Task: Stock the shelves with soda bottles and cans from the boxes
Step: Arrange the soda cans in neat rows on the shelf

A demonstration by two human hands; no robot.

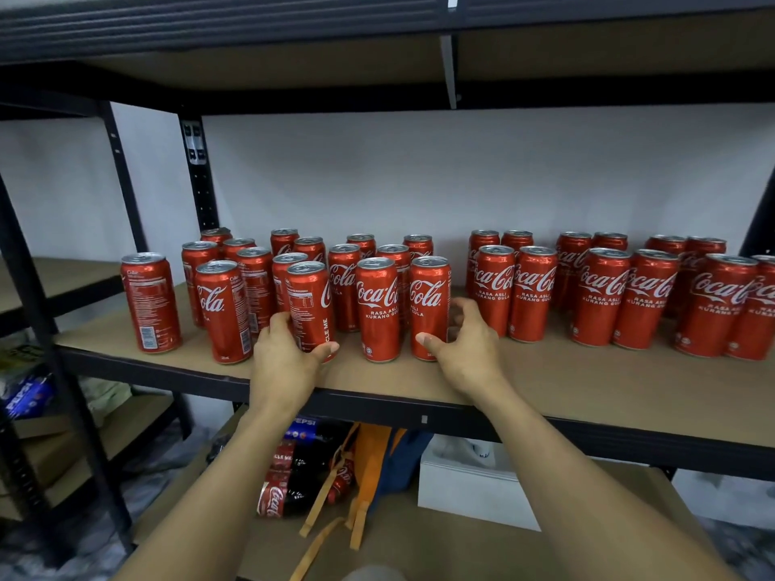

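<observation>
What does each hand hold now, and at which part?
The left hand grips a can at its lower half. The right hand cups a second can low down; a firm grip cannot be told.

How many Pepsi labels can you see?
2: one Pepsi label at the far left, below the can shelf; the other under that shelf, above a Coca-Cola bottle. More may be hidden.

The left hand point(289, 354) grips a can point(308, 299) on the shelf point(587, 379), the right hand point(469, 341) curls round a second can point(428, 304), with more cans point(604, 295) beyond and beside both hands.
</observation>
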